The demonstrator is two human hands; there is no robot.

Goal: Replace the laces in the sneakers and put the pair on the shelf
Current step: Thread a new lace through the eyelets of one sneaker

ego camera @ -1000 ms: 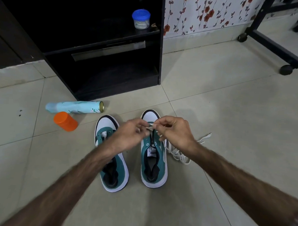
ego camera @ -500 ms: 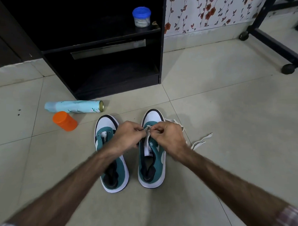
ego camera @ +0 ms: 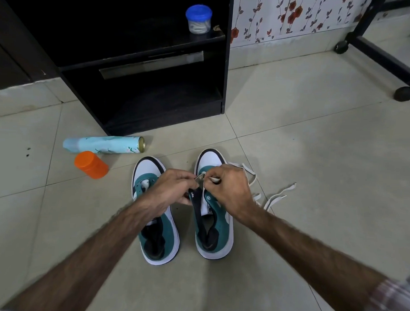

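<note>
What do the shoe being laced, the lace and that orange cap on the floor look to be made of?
The shoe: teal panels look like matte suede or fabric, the white toe like smooth leather or a synthetic; hard to say which. The lace: flat woven cloth, limp and off-white. The orange cap: probably plastic, with an even colour and a soft sheen.

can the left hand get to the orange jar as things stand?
Probably yes, once it lets go. The left hand is pinching the lace at the right sneaker; the orange jar lies on bare floor to its left, nothing between.
</note>
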